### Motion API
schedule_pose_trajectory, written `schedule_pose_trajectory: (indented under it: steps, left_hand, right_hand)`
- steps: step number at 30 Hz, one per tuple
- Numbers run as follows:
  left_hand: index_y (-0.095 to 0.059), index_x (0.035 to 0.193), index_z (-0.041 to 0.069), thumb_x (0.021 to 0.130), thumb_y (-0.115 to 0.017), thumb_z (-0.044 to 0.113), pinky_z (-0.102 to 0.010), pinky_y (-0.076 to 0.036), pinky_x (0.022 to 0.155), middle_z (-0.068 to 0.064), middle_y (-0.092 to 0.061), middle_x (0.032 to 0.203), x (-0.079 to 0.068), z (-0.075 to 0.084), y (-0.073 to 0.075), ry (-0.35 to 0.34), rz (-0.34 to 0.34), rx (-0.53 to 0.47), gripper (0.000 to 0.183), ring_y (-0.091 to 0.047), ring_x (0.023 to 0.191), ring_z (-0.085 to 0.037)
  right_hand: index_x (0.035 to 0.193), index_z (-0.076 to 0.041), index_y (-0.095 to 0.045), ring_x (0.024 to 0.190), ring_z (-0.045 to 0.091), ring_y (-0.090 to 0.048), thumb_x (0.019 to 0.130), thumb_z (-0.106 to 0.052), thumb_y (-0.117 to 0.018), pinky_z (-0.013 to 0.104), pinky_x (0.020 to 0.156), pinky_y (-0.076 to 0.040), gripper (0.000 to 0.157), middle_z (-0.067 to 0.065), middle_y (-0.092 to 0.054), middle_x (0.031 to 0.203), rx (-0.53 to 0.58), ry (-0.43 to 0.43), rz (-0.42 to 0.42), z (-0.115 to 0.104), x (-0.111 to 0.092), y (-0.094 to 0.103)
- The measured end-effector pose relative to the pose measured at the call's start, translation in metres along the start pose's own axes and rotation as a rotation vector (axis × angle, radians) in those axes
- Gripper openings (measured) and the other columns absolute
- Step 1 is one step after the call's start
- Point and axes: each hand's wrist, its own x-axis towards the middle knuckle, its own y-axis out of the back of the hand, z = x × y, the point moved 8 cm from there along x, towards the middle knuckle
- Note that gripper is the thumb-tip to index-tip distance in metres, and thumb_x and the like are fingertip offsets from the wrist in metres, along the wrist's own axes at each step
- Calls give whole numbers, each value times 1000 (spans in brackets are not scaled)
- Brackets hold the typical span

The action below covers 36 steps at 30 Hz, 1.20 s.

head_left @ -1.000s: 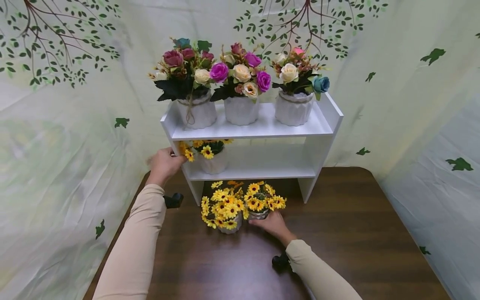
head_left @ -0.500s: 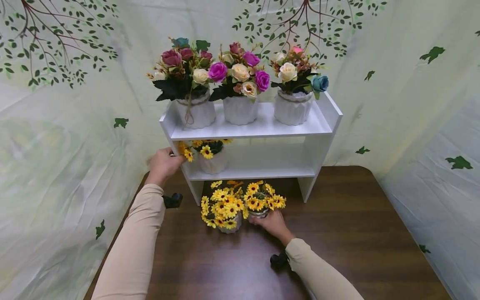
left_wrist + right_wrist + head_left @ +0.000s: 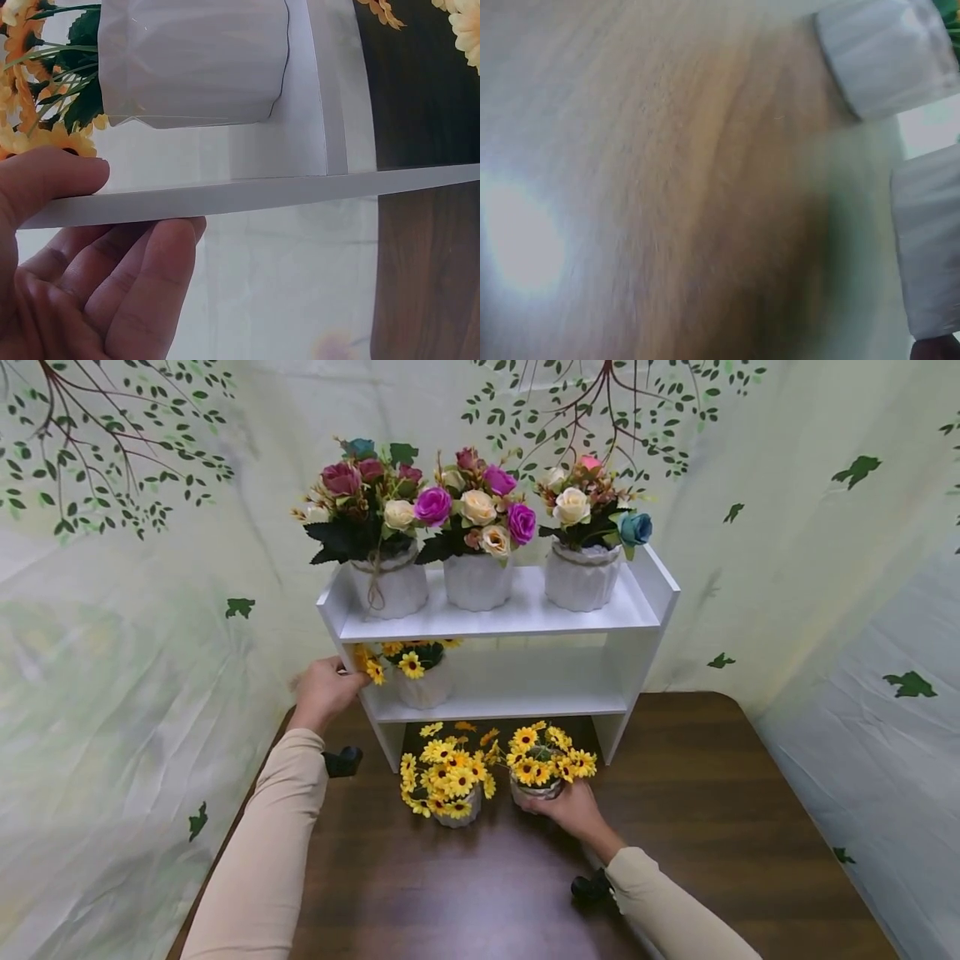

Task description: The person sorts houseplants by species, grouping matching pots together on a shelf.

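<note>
My left hand [image 3: 326,693] pinches the left side panel of a white two-tier shelf [image 3: 480,625]. In the left wrist view, the thumb lies on one face of the panel [image 3: 247,197] and the fingers on the other. My right hand [image 3: 573,810] grips a whitish pot [image 3: 525,791] of yellow daisy-like flowers [image 3: 551,756] in front of the shelf; whether its base touches the table cannot be told. To its left, a similar pot [image 3: 461,810] of yellow flowers stands on the table. The right wrist view is blurred, with the held pot [image 3: 930,240] at its right edge.
Three white pots of roses, including the middle pot [image 3: 477,583], stand on the top tier. A pot [image 3: 426,689] of yellow flowers stands at the left of the lower tier. A brown wooden table [image 3: 712,810] lies beneath; a leaf-printed cloth [image 3: 750,527] hangs behind.
My right hand has shifted the gripped flower pot to the right, away from the other pot of yellow flowers. My left hand stays on the shelf panel.
</note>
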Motion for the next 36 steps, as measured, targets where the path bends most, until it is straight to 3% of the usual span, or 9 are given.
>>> schedule_pose_trajectory:
  steps: [3, 6, 10, 17, 28, 36]
  left_hand:
    - [-64, 119, -3, 90, -60, 28, -45, -42, 88, -25, -71, 104, 0, -1, 0, -10, 0, 8, 42, -64, 89, -30]
    - [-63, 122, -3, 91, -59, 28, -45, -42, 90, -26, -71, 107, -1, -2, 2, -13, -4, -1, 44, -65, 91, -30]
    - [-60, 127, -3, 91, -59, 26, -30, -48, 70, -28, -68, 114, -1, -3, 2, -7, -19, -22, 46, -66, 90, -28]
    - [-60, 128, -3, 91, -59, 26, -24, -46, 64, -28, -67, 118, -2, -2, 2, 4, -31, -31, 47, -66, 89, -27]
    - [-61, 125, -4, 91, -59, 26, -25, -46, 64, -27, -67, 117, -2, -3, 2, 3, -22, -22, 45, -65, 87, -26]
    - [-63, 119, -3, 91, -60, 27, -27, -45, 62, -22, -68, 105, 0, -3, 1, 12, -19, -24, 41, -62, 79, -22]
  right_hand:
    - [136, -3, -50, 120, 33, -61, 65, -20, -91, 51, 102, -46, 84, 17, -64, 127, 0, 5, 9, -4, -7, 23]
    - [139, -2, -45, 123, 33, -58, 65, -19, -92, 53, 103, -44, 89, 18, -61, 131, -11, 18, 11, -10, -13, 48]
    - [141, -2, -41, 125, 34, -56, 64, -20, -92, 55, 103, -44, 94, 19, -58, 134, -62, 58, 19, -20, -21, 82]
    - [142, 0, -40, 124, 36, -56, 66, -23, -92, 56, 101, -44, 94, 21, -58, 134, -149, 77, 24, -40, -23, 118]
    - [149, -7, -32, 130, 37, -50, 71, -23, -89, 59, 107, -39, 98, 19, -51, 141, -72, 97, -31, -88, 3, 134]
    - [143, -8, -41, 125, 37, -55, 69, -37, -89, 55, 105, -42, 92, 18, -59, 134, -173, 56, -50, -104, 34, 125]
